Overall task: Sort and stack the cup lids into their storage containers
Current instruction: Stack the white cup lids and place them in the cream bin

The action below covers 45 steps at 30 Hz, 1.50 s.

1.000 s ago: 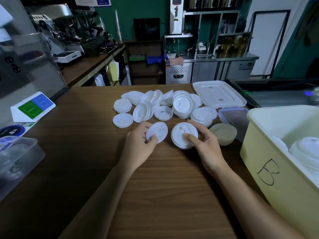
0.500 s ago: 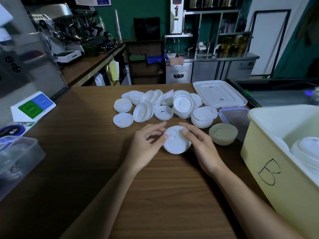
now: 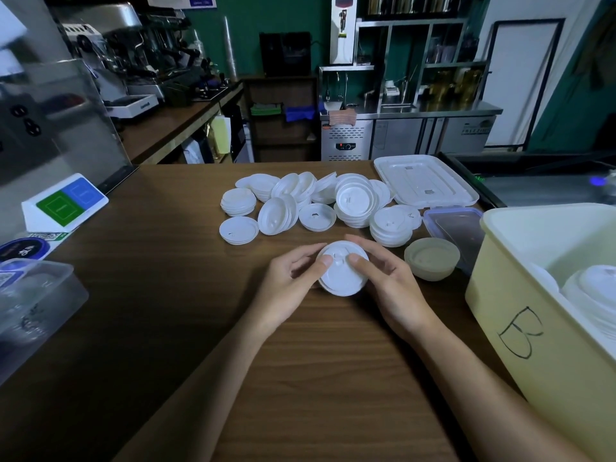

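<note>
Left hand [image 3: 286,281]: grasps the left rim of the lid stack [image 3: 341,280].
Right hand [image 3: 390,285]: grasps its right rim.
Tip: square the rims before lifting toward yellow bin B [image 3: 520,328].

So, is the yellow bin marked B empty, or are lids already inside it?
Not empty: white lids show inside the yellow bin, stacked behind its near wall.
</note>
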Each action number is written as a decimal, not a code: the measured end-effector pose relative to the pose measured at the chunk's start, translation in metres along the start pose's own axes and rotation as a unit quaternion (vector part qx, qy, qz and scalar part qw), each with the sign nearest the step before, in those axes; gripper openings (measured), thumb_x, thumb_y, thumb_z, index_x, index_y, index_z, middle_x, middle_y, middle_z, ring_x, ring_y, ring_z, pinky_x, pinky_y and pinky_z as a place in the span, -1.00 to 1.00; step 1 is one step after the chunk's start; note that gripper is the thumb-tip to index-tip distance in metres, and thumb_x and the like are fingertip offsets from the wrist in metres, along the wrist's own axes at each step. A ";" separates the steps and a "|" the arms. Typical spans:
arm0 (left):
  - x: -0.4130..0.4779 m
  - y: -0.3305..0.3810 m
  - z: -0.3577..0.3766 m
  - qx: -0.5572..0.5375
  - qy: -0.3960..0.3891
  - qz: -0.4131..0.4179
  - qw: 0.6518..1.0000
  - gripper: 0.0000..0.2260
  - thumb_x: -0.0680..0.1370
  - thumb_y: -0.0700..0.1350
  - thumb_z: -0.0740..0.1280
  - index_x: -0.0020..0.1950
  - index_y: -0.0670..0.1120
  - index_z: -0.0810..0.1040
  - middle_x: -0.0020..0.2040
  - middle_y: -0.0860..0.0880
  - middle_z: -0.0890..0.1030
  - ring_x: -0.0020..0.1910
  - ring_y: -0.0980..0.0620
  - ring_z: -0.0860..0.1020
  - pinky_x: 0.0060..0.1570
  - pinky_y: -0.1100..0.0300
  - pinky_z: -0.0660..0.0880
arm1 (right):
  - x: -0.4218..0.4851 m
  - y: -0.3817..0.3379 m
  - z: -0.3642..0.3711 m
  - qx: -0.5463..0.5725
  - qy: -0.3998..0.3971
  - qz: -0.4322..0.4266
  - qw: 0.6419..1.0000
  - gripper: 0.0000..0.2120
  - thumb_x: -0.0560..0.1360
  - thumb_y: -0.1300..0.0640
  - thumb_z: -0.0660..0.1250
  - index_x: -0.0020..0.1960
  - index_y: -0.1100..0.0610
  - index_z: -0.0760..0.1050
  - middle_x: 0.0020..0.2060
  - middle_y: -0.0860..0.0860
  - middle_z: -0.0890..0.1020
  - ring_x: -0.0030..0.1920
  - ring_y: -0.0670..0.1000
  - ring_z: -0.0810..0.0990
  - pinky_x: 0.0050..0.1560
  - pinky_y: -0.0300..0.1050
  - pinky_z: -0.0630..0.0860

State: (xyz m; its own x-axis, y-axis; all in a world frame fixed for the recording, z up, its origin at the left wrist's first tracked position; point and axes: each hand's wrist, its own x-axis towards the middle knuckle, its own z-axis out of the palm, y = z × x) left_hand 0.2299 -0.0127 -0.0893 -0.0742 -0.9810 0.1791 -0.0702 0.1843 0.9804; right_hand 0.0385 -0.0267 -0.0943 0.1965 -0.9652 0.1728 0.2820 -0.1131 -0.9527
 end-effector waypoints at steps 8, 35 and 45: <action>0.001 0.002 -0.006 0.030 0.007 -0.002 1.000 -0.72 0.62 -0.02 0.43 0.32 -0.05 0.65 0.14 0.02 0.74 0.19 0.06 0.68 0.26 0.03 0.58 | 0.000 0.001 0.003 -0.008 0.012 -0.017 1.000 -0.63 0.61 0.32 0.40 0.40 0.16 0.56 0.24 0.11 0.71 0.24 -0.03 0.67 0.24 -0.18 0.58; 0.017 -0.012 -0.048 0.356 0.163 0.122 0.912 -0.95 0.60 -0.22 0.40 0.03 -0.10 0.61 -0.09 0.09 0.60 -0.11 0.09 0.59 -0.08 0.20 0.51 | 0.001 0.006 0.001 -0.083 0.076 -0.027 0.993 -0.61 0.50 0.31 0.54 0.25 -0.01 0.64 0.18 -0.07 0.72 0.21 -0.06 0.67 0.18 -0.24 0.56; 0.014 0.006 -0.026 0.040 0.141 0.032 0.989 -0.87 0.72 -0.17 0.27 0.15 -0.06 0.61 0.06 -0.08 0.69 0.07 -0.07 0.68 -0.10 0.12 0.68 | 0.002 0.005 0.000 -0.079 0.109 -0.050 0.990 -0.63 0.57 0.32 0.47 0.32 0.04 0.62 0.15 -0.12 0.74 0.20 -0.14 0.67 0.23 -0.28 0.56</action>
State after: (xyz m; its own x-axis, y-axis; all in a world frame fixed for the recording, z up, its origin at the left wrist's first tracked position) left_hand 0.2540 -0.0268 -0.0783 0.1988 -0.9430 0.2670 -0.1541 0.2390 0.9587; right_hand 0.0402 -0.0289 -0.0983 -0.0370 -0.9732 0.2269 0.1365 -0.2298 -0.9636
